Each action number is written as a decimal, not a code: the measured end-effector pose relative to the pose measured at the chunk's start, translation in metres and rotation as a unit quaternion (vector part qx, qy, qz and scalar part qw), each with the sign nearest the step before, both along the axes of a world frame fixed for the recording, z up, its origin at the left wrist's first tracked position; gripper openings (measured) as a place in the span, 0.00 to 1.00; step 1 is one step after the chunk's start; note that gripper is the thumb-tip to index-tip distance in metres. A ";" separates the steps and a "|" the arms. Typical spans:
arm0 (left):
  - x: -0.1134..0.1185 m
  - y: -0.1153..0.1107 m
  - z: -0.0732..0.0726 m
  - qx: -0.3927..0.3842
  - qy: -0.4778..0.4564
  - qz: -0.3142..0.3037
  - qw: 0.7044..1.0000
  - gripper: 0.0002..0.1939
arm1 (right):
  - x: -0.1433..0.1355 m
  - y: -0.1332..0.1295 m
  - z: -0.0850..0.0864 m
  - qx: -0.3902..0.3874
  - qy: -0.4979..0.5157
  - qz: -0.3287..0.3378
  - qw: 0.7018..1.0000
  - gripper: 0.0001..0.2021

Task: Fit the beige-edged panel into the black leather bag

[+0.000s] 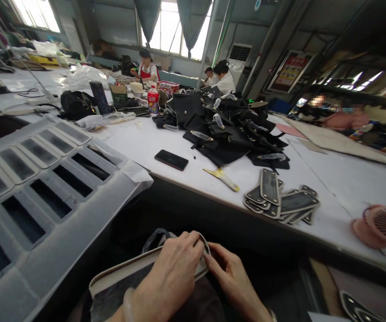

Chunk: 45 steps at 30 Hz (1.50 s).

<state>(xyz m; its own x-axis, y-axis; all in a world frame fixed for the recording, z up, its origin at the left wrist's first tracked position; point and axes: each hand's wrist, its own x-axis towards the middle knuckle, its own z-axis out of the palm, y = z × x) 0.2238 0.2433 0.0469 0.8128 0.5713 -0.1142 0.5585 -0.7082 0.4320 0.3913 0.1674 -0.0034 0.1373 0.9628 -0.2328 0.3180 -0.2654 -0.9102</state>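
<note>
Head view: the left hand (pixel 174 273) lies curled over a flat dark panel (pixel 125 279) with a pale edge, held low in front of the table (pixel 152 141). The right hand (pixel 231 275) pinches the panel's rounded end with its fingertips. A grey tray (pixel 45 197) at left has rectangular slots, some filled with dark pieces. Similar panels (pixel 280 199) lie stacked on the table beside a heap of black bags (pixel 226 129).

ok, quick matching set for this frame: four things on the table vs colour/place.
Things:
1. phone
2. fan
3. flat panels
4. bag pile

Descriptions:
A. pink, far right edge
B. black, heaped mid-table
C. black, lying flat and alone near the table's front edge
D. grey with pale rims, stacked loosely

Pairs: 1-C, 2-A, 3-D, 4-B
</note>
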 end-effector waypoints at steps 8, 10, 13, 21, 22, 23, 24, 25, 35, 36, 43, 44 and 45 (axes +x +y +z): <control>0.015 0.042 0.016 0.017 -0.039 -0.096 0.994 0.10 | -0.023 -0.001 0.000 0.013 0.019 -0.089 0.996 0.21; 0.017 0.052 0.009 -0.046 -0.068 -0.064 0.995 0.12 | -0.023 -0.002 -0.004 0.007 0.007 -0.096 0.995 0.22; 0.019 0.065 -0.005 -0.111 -0.078 -0.047 0.990 0.18 | -0.027 -0.006 -0.012 0.004 -0.010 -0.116 0.993 0.23; 0.028 0.089 -0.026 -0.258 -0.066 -0.041 0.963 0.16 | -0.038 -0.004 -0.015 0.046 -0.029 -0.171 0.984 0.20; 0.028 0.090 -0.028 -0.269 -0.065 -0.032 0.961 0.16 | -0.038 -0.004 -0.014 0.056 -0.045 -0.174 0.982 0.19; 0.029 0.090 -0.029 -0.276 -0.065 -0.024 0.959 0.16 | -0.039 -0.004 -0.014 0.064 -0.060 -0.177 0.980 0.18; 0.028 0.090 -0.031 -0.281 -0.065 -0.018 0.957 0.16 | -0.040 -0.004 -0.014 0.072 -0.073 -0.181 0.978 0.18; 0.028 0.090 -0.031 -0.283 -0.065 -0.014 0.957 0.16 | -0.041 -0.004 -0.015 0.078 -0.080 -0.184 0.977 0.17; 0.025 0.086 -0.021 -0.243 -0.052 -0.021 0.968 0.13 | -0.043 -0.009 -0.019 0.140 -0.125 -0.146 0.971 0.15; 0.024 0.086 -0.021 -0.237 -0.054 -0.023 0.970 0.13 | -0.040 -0.009 -0.015 0.145 -0.134 -0.121 0.973 0.15; 0.019 0.089 -0.031 -0.247 -0.079 -0.044 0.965 0.09 | -0.019 0.008 0.000 0.027 0.029 -0.130 0.991 0.25; 0.019 0.089 -0.032 -0.248 -0.081 -0.045 0.964 0.09 | -0.018 0.011 -0.003 -0.007 0.103 -0.161 0.981 0.26; 0.019 0.090 -0.033 -0.248 -0.083 -0.046 0.964 0.09 | -0.016 0.013 -0.006 -0.036 0.170 -0.183 0.968 0.27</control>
<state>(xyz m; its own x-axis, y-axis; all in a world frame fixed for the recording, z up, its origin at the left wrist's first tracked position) 0.2430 0.3328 0.0141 0.8883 0.4042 -0.2179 0.3962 -0.4350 0.8086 0.3749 0.1808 -0.0095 0.3703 0.8438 -0.3885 -0.1240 -0.3696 -0.9209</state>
